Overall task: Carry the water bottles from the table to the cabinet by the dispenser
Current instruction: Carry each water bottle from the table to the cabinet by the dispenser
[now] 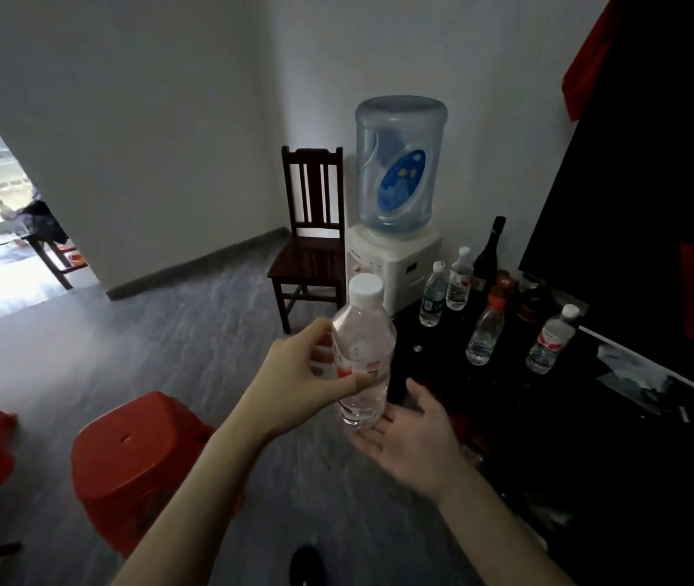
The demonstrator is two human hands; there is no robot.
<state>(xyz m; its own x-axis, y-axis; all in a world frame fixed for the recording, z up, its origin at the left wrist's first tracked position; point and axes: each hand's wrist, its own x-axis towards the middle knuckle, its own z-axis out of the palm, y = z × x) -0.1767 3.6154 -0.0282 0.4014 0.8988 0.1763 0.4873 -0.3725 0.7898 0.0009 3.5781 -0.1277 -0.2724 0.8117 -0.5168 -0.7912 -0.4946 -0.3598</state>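
My left hand (294, 378) grips a clear water bottle (363, 344) with a white cap and a red label, upright in mid-air above the floor. Just below and to the right of its base is my right hand (412, 437), palm up and fingers spread, holding nothing. The black cabinet (442, 374) stands to the right, beside the white water dispenser (396, 264) with its blue jug (400, 162). Several water bottles stand on the cabinet top, among them one with a red cap (485, 332) and one near the screen (550, 338).
A dark glass bottle (488, 255) and dark jars stand at the back of the cabinet. A black screen (654, 184) leans above it. A wooden chair (311, 238) stands left of the dispenser. Red plastic stools (133, 454) are on the grey floor at the left.
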